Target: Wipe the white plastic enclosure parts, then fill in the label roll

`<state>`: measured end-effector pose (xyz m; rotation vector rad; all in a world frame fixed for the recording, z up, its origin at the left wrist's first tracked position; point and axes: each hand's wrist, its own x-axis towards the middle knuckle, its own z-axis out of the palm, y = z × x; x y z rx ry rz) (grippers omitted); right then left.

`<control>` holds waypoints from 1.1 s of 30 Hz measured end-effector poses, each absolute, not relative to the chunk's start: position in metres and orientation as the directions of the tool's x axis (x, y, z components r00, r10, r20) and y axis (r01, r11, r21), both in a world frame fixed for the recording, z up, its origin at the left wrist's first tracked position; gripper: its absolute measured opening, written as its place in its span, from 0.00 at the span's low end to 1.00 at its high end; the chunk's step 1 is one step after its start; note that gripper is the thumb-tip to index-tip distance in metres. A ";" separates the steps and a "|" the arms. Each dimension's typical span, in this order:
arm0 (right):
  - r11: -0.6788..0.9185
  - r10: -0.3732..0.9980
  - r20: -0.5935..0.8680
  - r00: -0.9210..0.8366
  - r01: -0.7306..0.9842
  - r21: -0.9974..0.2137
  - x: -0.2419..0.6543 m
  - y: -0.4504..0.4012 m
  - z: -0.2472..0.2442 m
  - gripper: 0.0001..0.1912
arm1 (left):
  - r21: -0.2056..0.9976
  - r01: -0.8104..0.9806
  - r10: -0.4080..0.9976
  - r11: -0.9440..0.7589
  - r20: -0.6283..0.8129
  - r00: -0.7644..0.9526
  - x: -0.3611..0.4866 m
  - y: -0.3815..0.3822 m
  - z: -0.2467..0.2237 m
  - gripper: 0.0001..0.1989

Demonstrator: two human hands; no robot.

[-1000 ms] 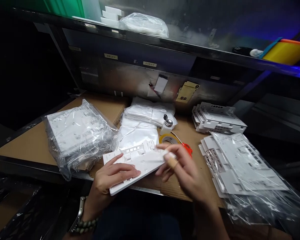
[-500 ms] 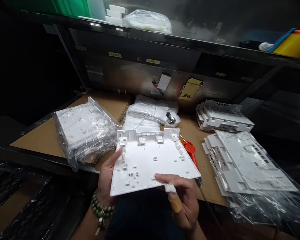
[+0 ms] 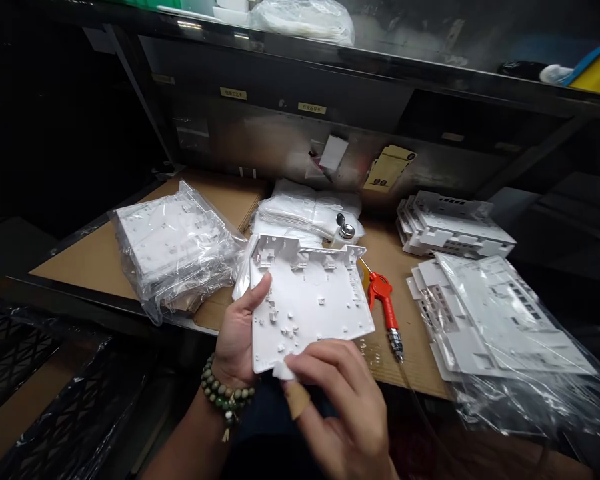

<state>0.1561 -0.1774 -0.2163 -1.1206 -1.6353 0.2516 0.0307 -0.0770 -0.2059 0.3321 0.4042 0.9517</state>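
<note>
My left hand [image 3: 236,337] grips a white plastic housing panel [image 3: 310,303] by its left edge, thumb on the inner face. Small clips and posts stand up from that face, and a raised wall runs along its far side. In my right hand [image 3: 347,393] a small white wiping pad [image 3: 283,371] is pinched between thumb and forefinger, at the panel's near edge. A tan wrap [image 3: 297,399] covers part of the right thumb. Just right of the panel lies a red air blow gun [image 3: 383,293] with a hose; behind the panel stands a pump bottle [image 3: 345,233] with a metal top.
Bagged white panels [image 3: 175,240] lie at the left on cardboard [image 3: 95,257]. Folded plastic bags [image 3: 305,210] lie at the back. Stacked housings [image 3: 455,223] and more panels in clear film [image 3: 500,320] occupy the right. A metal shelf [image 3: 280,50] crosses above the bench.
My right hand has slid left along the panel's near edge with the wiping pad. The panel is tilted and turned differently, and more of the red blow gun shows.
</note>
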 end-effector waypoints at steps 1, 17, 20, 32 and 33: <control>0.552 0.750 0.662 0.004 0.548 -0.629 0.151 -0.175 -0.216 0.13 | 0.429 -0.713 0.829 0.554 -0.208 0.519 0.033 -0.078 -0.205 0.28; 0.581 0.753 0.646 -0.128 0.591 -0.560 0.149 -0.169 -0.219 0.12 | 0.446 -0.811 0.896 0.380 -0.396 0.202 0.037 -0.078 -0.197 0.30; 0.570 0.758 0.643 -0.107 0.589 -0.573 0.152 -0.168 -0.220 0.13 | 0.427 -0.832 0.899 0.355 -0.401 0.178 0.037 -0.075 -0.199 0.28; 0.563 0.755 0.651 -0.072 0.580 -0.589 0.152 -0.165 -0.223 0.13 | 0.483 -0.810 0.903 0.332 -0.410 0.126 0.038 -0.076 -0.205 0.26; 0.564 0.752 0.656 -0.061 0.575 -0.593 0.149 -0.165 -0.223 0.13 | 0.492 -0.809 0.909 0.322 -0.400 0.118 0.039 -0.076 -0.204 0.27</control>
